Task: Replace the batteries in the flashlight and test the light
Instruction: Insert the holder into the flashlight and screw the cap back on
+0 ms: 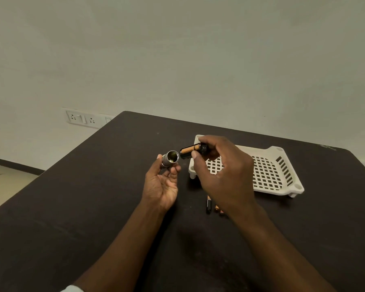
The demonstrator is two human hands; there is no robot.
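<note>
Left hand [163,184] is up off the table [93,197], fingertips pinching the silver flashlight body [169,159], open end facing the right hand [221,175]. That hand pinches the battery holder [190,152], copper cells showing, its tip just short of the opening. Under the right wrist lie loose batteries [208,204]. Beyond the knuckles sits a white lattice tray [282,175].

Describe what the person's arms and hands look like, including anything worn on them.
Both forearms are bare, and so are the left hand and right hand: no gloves, rings, watch or bracelets are visible. The only clothing in view is a sliver of pale sleeve at the bottom edge, on the left arm. The right arm leaves the frame with no sleeve showing.
</note>
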